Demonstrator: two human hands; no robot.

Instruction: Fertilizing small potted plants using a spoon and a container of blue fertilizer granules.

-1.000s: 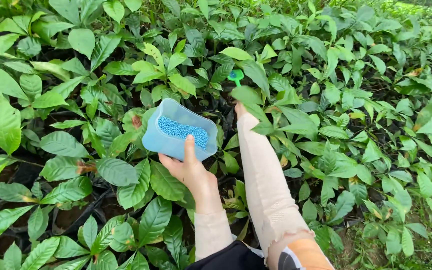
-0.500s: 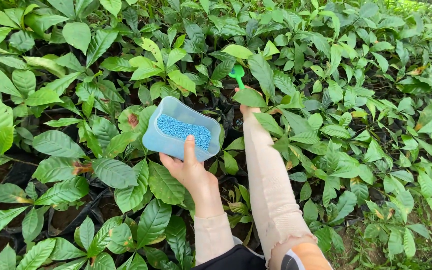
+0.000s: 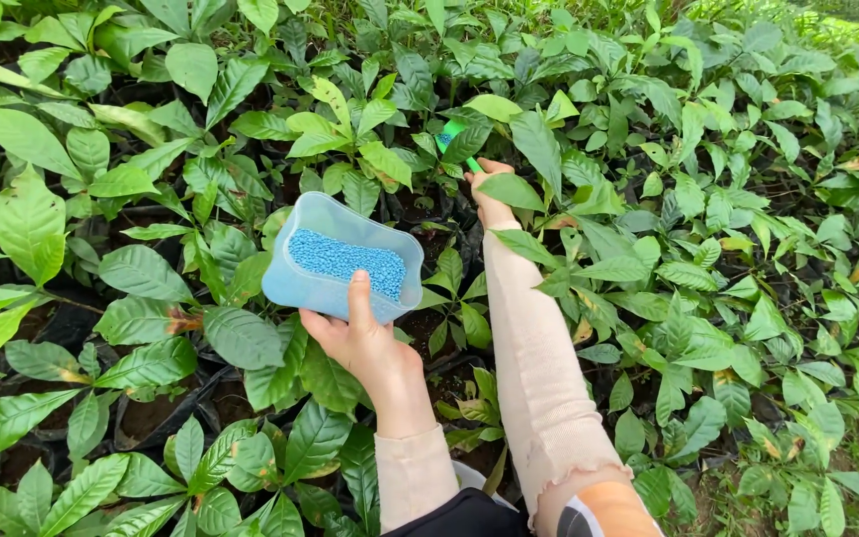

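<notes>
Left hand (image 3: 365, 343) grips tub (image 3: 342, 259) of pellets (image 3: 345, 261); right hand (image 3: 491, 199) holds green scoop (image 3: 454, 144), now farther left; leaves (image 3: 648, 249) crowd all sides.

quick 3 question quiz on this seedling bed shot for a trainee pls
1. Which hand holds the pale blue plastic tub of small blue granules?
2. True or false: the right hand is empty.
3. What surrounds both hands: A) bare soil, B) leafy green seedlings, C) gravel?

Key
1. The left hand, thumb over the near rim.
2. False: it grips a small green plastic scoop, partly hidden by leaves.
3. B.
</notes>
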